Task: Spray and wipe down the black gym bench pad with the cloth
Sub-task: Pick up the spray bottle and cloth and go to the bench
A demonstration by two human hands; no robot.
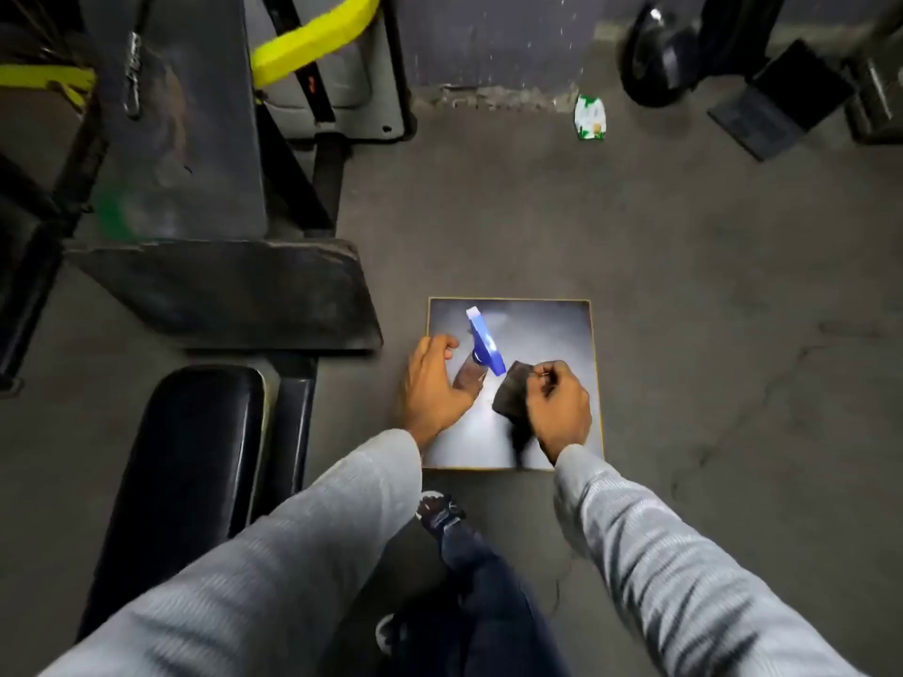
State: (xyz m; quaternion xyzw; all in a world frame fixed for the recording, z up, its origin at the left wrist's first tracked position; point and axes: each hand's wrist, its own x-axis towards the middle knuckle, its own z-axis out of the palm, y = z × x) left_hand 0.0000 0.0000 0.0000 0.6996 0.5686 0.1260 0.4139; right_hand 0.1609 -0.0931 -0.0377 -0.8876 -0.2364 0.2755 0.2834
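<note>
Bench pad (195,461), black and glossy with rounded corners, runs from the lower left toward the middle of the view, sitting on a dark frame and catching a dull sheen along its top edge; beyond it a second, wider dark pad (234,290) looks dusty and scuffed, with a tall grey backrest (190,114) rising behind. No writing can be read anywhere: the small white and green packet (590,117) lying on the floor by the far wall carries printing too small to make out. To the right of the bench, a square shiny board (552,329) with a thin pale edge lies flat on the grey floor (708,285). On it lies a spray bottle (481,354), tipped on its side, with a blue trigger head pointing away and a clear body toward the person. The left hand (432,383) hovers just beside the bottle's body with fingers loosely curved around nothing, thumb close to the bottle; whether it touches cannot be told. The right hand (559,408) is clenched around a dark cloth (513,395), which bunches out from the fist toward the bottle and trails a blurred end downward. Both arms wear grey ribbed sleeves (684,569). Yellow padded bars (312,36) cross the machine at the upper left, and a sandalled foot (440,513) shows below the board.
</note>
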